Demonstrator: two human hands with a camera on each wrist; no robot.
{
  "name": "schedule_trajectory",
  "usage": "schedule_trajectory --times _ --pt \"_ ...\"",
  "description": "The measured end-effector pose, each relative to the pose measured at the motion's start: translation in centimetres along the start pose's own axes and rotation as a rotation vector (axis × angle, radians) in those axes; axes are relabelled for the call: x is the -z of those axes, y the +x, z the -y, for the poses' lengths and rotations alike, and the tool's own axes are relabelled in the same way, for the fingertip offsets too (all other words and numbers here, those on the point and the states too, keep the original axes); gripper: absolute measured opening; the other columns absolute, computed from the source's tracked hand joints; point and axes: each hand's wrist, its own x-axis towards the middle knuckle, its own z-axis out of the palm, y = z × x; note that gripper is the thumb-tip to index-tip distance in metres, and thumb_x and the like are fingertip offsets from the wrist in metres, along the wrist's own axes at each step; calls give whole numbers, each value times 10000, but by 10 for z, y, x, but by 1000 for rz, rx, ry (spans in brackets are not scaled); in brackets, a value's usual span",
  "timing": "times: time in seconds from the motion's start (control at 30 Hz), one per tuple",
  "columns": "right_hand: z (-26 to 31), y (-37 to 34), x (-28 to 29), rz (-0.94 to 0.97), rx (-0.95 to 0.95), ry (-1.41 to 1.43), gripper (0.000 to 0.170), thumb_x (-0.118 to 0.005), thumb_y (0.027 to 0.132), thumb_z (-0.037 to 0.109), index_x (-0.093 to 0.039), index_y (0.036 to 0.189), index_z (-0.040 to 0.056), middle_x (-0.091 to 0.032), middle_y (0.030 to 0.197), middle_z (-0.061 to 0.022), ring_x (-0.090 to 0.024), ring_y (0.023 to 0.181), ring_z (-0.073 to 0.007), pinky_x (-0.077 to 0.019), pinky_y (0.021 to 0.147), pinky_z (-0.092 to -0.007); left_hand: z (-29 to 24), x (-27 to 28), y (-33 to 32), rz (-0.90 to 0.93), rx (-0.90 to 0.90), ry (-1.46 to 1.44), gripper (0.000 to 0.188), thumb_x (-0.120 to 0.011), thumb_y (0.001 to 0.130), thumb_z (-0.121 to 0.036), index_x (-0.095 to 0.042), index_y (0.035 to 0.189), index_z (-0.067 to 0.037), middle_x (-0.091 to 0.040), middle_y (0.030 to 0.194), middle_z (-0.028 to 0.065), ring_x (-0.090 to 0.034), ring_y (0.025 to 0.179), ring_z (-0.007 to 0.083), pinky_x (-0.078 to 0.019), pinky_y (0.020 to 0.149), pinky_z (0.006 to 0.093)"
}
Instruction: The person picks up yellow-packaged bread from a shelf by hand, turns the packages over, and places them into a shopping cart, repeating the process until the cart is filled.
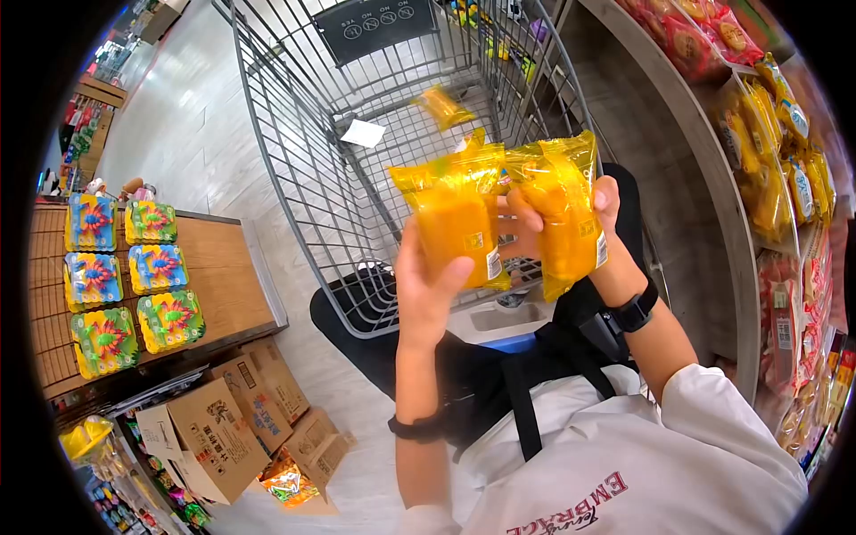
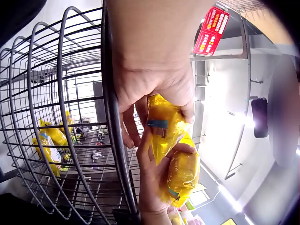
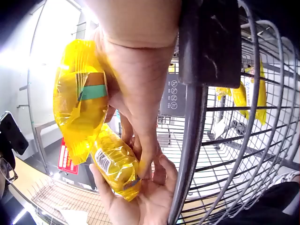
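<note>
My left hand point(image 1: 423, 281) holds a yellow, glossy plastic-wrapped snack pack point(image 1: 456, 223), its thumb across the front near a barcode label. A similar yellow pack point(image 1: 563, 214) is in my right hand point(image 1: 609, 218), fingers curled over its face and side. Both packs stand side by side above the near end of the shopping cart point(image 1: 330, 308). In the right wrist view, the left-hand pack point(image 3: 115, 161) lies against the palm and fingers, just below the right-hand pack point(image 3: 79, 101). Behind the left pack, part of another yellow wrapper shows in the head view.
Inside the cart are a yellow pack point(image 1: 443, 109) and a white paper point(image 1: 363, 134). Shelves of bagged snacks point(image 1: 776, 152) line the right. Left are a wooden display point(image 1: 227, 267) with colourful packs point(image 1: 92, 276) and cardboard boxes point(image 1: 214, 446) on the floor.
</note>
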Motion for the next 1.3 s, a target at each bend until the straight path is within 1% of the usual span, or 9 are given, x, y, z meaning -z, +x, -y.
schedule_trajectory --times 0.1,0.17,0.8,0.93,0.97,1.03,1.1,1.23,1.3 --pt "-5 -5 -6 -83 -36 -27 587 -640 646 490 -604 986 13 -508 1213 -253 -419 1218 -423 -299 991 -598 -1 -1 -9 -12 9 4 725 -773 810 -226 -400 1390 -1 -541 1278 86 -519 1183 194 -394 1026 329" --pt "-5 -3 -3 23 2 72 704 -629 724 408 -472 1341 107 -573 1074 -184 -454 1150 -340 -282 1002 -623 -1 -2 -8 -2 -1 -8 716 -773 811 -225 -407 1384 1 -546 1270 84 -522 1176 191 -398 1019 327" --pt "-4 -2 6 57 24 36 663 -583 755 450 -510 1302 84 -593 1064 -206 -499 1113 -319 -331 966 -583 -2 -3 -3 36 -29 -15 682 -765 824 -222 -425 1371 1 -555 1254 79 -521 1168 181 -395 1017 320" --pt "-5 -3 7 -40 48 80 636 -586 764 391 -529 1286 32 -613 1095 -164 -546 1108 -337 -441 947 -547 19 8 -4 -166 -140 121 814 -761 828 -141 -277 1469 -13 -360 1479 137 -338 1370 237 -287 1119 363" --pt "1 -10 -7 -440 47 -101 541 -590 826 381 -571 1245 40 -641 1108 -128 -582 1087 -284 -467 940 -492 13 -4 1 -253 -211 213 815 -717 872 -143 -205 1493 -14 -258 1545 171 -246 1435 268 -237 1153 390" --pt "-5 10 -9 -599 120 -315 584 -628 878 483 -559 1267 53 -630 1186 -131 -585 1126 -267 -445 981 -398 19 -6 9 -546 -294 407 672 -597 962 -166 -206 1497 -50 -175 1586 147 -201 1447 253 -167 1177 411" --pt "10 -3 -14 -1049 20 -1111 714 -646 888 479 -404 1397 41 -461 1404 -176 -478 1287 -283 -434 1007 -409 12 -12 10 -593 -231 287 629 -578 970 -183 -237 1484 -58 -184 1585 142 -184 1457 241 -143 1178 394" --pt "90 -65 -93 -874 453 -1737 352 -747 799 307 -681 1031 51 -682 1020 -147 -636 1016 -270 -491 896 -383 13 -7 8 -366 -92 496 526 -542 909 -20 -376 1408 -28 -312 1523 143 -244 1440 250 -204 1146 386" --pt "147 -99 -160 -1062 430 -2165 253 -727 794 221 -698 974 46 -698 983 -105 -661 967 -234 -502 878 -355 18 -6 10 -359 -111 427 456 -527 891 26 -441 1335 -29 -386 1476 153 -295 1417 252 -219 1137 377"
